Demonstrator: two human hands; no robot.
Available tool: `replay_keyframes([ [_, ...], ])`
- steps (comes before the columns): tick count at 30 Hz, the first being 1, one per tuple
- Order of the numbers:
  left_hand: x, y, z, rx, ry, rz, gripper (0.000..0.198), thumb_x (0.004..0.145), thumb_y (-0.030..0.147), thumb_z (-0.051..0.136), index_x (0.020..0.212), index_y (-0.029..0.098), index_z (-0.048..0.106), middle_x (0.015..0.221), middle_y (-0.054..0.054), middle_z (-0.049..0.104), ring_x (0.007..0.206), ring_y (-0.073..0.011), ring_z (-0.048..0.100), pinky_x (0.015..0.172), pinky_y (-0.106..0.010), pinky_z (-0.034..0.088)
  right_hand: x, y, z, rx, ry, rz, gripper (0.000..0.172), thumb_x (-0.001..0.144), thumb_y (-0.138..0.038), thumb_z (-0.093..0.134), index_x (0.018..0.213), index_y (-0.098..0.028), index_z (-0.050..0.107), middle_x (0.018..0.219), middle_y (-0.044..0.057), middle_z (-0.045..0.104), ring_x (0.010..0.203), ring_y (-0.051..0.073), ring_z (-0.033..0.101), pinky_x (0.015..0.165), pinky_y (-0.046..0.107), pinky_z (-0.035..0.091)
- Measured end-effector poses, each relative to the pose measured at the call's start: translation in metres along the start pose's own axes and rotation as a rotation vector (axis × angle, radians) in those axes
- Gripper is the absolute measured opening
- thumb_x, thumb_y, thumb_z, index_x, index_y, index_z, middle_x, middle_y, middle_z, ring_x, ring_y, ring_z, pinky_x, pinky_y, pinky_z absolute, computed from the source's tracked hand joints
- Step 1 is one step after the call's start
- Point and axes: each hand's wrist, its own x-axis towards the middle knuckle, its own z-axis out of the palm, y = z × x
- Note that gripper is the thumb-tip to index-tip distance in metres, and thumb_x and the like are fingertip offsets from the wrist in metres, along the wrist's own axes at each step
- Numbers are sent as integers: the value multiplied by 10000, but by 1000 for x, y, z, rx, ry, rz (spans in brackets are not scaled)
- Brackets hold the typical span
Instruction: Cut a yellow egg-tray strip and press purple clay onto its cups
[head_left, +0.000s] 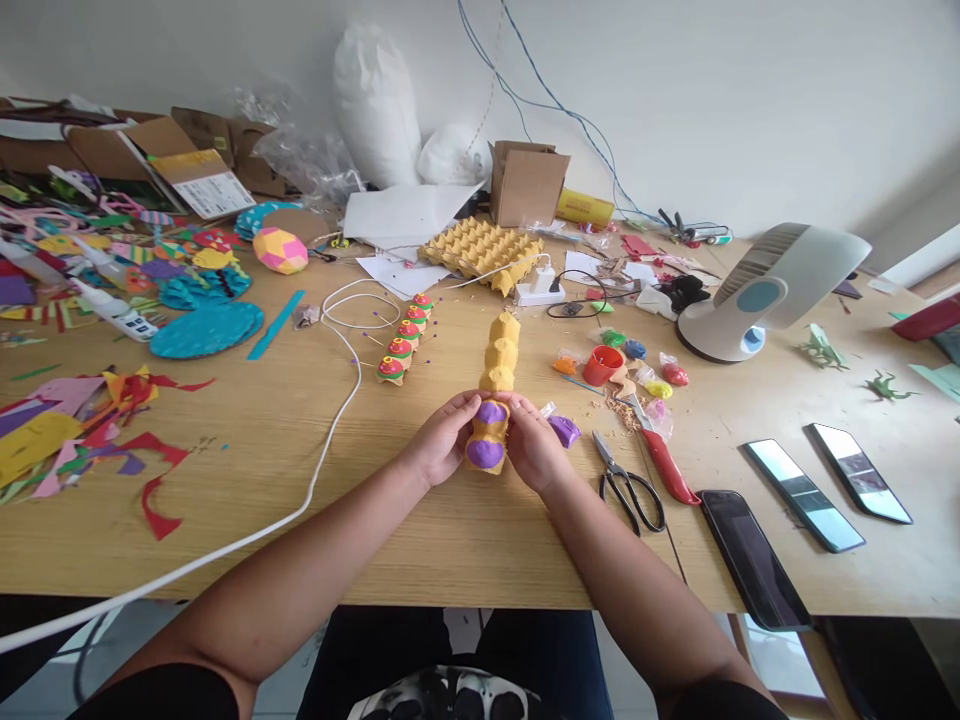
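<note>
Between my hands is a yellow egg carton strip (501, 355), its row of bumps running away from me. Purple clay (485, 455) covers the two bumps nearest me; the farther ones are bare yellow. My left hand (444, 435) grips the strip's left side, and my right hand (534, 440) grips the right side, thumbs close together near the middle. Just right of my right hand lies a packet of purple clay (564, 430). A decorated strip (405, 340) with green and red bumps and pins stands to the left.
Scissors (626, 485), a red-handled knife (667, 465) and several phones (754, 555) lie to the right. Small clay packets surround a red cup (603, 366). A white fan (765, 285) stands behind them. A white cable (330, 430) crosses the left side; an egg tray (480, 250) lies behind.
</note>
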Motion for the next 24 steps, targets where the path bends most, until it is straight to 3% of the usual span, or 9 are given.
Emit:
replay_keyframes([
  [6,1,4,-5,31,-79,14,320,809,293,806,1081,171,689,1004,-49,733,831,-132,681,720,-228,542,-1,-9,-2,81,-36,46,311,755,-346,845,1011,-235,708,946,-13,730,808,128,644,719,231,524],
  [19,0,3,0,161,14,32,570,681,269,906,1149,158,600,887,-76,782,724,-159,721,665,-244,548,0,-8,2,-9,-55,39,401,704,-266,889,999,-223,621,827,-38,722,686,104,639,610,209,507],
  [24,-1,4,0,191,33,66,577,663,270,915,1123,169,580,849,-61,778,685,-155,716,654,-243,552,0,-10,1,-35,-67,26,433,686,-279,903,1014,-223,626,837,-38,729,665,93,636,600,202,504],
])
